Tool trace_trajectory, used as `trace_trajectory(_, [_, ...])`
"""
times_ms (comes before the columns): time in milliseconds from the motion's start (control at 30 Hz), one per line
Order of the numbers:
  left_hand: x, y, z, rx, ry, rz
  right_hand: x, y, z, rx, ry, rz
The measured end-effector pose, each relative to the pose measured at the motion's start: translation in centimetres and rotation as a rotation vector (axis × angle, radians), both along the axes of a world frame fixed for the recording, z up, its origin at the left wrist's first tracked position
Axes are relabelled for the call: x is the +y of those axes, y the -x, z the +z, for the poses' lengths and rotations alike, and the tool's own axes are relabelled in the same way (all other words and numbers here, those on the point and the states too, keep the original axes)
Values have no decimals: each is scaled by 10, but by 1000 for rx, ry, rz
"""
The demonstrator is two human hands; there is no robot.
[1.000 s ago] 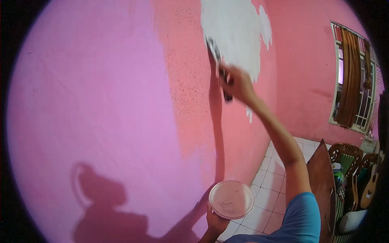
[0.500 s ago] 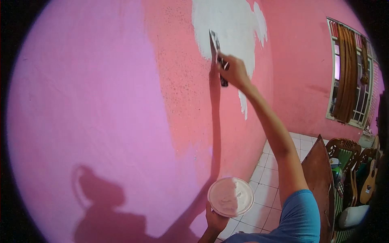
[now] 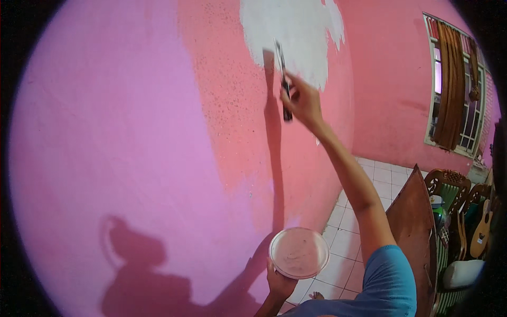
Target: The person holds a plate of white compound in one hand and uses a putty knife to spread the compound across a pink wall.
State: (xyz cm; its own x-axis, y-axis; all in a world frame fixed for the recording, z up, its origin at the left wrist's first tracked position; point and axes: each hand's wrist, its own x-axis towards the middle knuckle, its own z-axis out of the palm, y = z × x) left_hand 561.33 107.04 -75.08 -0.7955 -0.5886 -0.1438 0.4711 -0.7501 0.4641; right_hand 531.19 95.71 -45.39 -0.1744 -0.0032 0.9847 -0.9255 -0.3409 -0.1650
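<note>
My right hand [image 3: 305, 103] is raised at the wall, closed around the dark handle of a putty knife [image 3: 280, 55]. Its blade points up, edge-on to me, in front of a patch of white filler [image 3: 288, 31]; the blade's shadow falls separately on the wall to its left. Low at the front, my left hand [image 3: 282, 282] grips a round tub [image 3: 299, 253] from below and the side. Pale, creamy paste fills the tub, with swirl marks on its surface.
The wall [image 3: 132, 132] is purple at left and bare pink around the filler. White floor tiles [image 3: 343, 243] run beside it. To the right stand a brown board [image 3: 412, 222], carved chairs [image 3: 448, 182], a guitar [image 3: 480, 238] and a window with a brown curtain [image 3: 450, 87].
The putty knife has turned edge-on, and its shadow now stands apart from the blade. The view has shifted slightly, and the wall patch sits higher. My left hand still holds the tub.
</note>
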Motion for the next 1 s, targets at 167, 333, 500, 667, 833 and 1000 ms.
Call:
trace_trajectory(167, [-2,-3,-6,790,-346,-259,-21,21,84,110,33,-169])
trace_trajectory(333, [1,-6,-2,29,46,46,-9,-16,8,95,-172,-30])
trace_trajectory(500, [4,4,18,62,158,20,37,-44,-61,44,-254,22])
trace_trajectory(667, [5,37,28,-17,-92,201,37,2,45,38,90,-24])
trace_trajectory(833, [-10,66,30,47,-247,168,3,49,192,111,238,-134])
trace_trajectory(1000, [-18,95,28,37,-196,150,-26,78,270,129,184,-164])
